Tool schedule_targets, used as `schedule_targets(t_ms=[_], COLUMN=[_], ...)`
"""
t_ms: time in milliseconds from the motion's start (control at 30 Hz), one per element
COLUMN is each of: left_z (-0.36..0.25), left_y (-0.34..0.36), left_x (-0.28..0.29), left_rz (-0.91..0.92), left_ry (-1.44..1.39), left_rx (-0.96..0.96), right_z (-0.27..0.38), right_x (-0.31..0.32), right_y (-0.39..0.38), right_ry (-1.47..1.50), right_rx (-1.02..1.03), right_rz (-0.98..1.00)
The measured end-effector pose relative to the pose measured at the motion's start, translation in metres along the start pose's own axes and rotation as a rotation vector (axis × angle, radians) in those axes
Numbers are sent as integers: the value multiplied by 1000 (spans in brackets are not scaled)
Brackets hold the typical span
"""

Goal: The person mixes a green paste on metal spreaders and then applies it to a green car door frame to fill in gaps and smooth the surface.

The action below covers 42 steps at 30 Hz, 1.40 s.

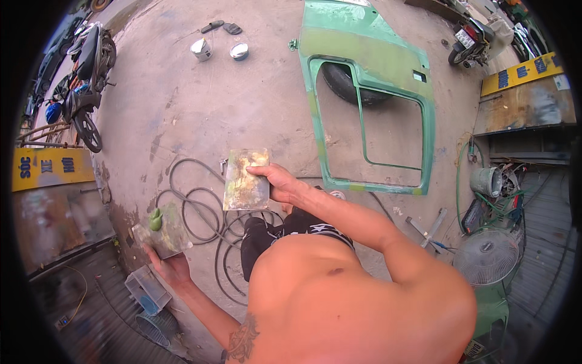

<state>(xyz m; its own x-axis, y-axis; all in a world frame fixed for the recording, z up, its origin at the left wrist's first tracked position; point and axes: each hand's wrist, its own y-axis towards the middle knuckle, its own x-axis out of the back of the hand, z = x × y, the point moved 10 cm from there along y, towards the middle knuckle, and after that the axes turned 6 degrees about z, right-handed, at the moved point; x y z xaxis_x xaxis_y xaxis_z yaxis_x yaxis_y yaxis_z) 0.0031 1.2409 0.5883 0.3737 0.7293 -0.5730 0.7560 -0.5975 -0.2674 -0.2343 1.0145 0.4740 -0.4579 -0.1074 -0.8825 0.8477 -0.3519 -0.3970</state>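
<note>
My right hand (276, 182) grips a thin, rectangular, stained translucent plate (245, 194) near the middle of the view, thumb on its upper face. Lower and to the left, my left hand (168, 267) holds a second translucent plate (177, 239) from beneath, with a soft lump of olive-green paste (155, 219) on it. The two plates are apart. A coiled black hose (193, 200) lies on the ground below them, partly hidden behind the right plate.
A green door panel (364, 36) lies ahead-right over a tyre (336, 82). Two cans (200, 48) (239, 51) stand ahead. Motorbikes (91, 79) are parked left and far right. Buckets (485, 181), a metal stand (427, 236) and a fan (485, 258) stand at my right.
</note>
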Motion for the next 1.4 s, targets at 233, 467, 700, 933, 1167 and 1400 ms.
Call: schedule_targets(t_ms=[233,467,700,933,1167,1400], left_z=[37,110,138,169,218,250], left_y=[159,339,510,641,732,837], left_x=[-105,-224,-382,-516,-640,-788], left_rz=[73,415,530,602,714,736], left_ry=[-42,144,251,369,471,792], left_rx=[122,256,313,354,354,50], right_z=[157,271,399,498,626,857], right_x=[-19,17,-3,-6,19,-64], right_y=[65,116,196,271,380,449], right_ry=[69,166,217,167,333,51], right_rx=[263,393,523,585,570,600], right_rz=[-48,-209,-304,-327,-273,-136])
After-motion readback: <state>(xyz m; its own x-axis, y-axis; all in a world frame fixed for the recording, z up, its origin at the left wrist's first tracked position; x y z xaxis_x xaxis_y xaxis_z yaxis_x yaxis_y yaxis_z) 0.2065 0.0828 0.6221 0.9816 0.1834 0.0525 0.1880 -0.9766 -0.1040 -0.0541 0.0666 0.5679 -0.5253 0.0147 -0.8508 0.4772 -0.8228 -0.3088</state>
